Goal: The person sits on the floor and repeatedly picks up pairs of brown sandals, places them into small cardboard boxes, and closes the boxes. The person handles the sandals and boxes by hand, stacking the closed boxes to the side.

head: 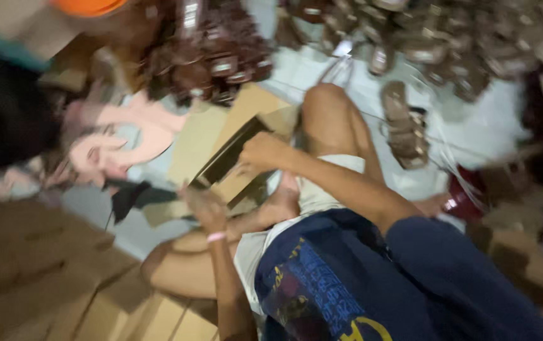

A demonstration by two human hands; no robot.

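Cardboard [230, 153], a dark flat piece, is being gripped at each end by the left hand [203, 205] and right hand [262, 151], seemingly above the floor [486, 126].

Heaps of brown sandals [208, 57], single sandal [404, 126] on pale floor, flattened cardboard boxes [38, 271], orange rim [88, 6]

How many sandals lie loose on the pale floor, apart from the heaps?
1 clearly: a brown strapped sandal lies on the pale floor right of the raised knee. Brown sandal heaps along the top are too blurred to count and may hide other loose ones.
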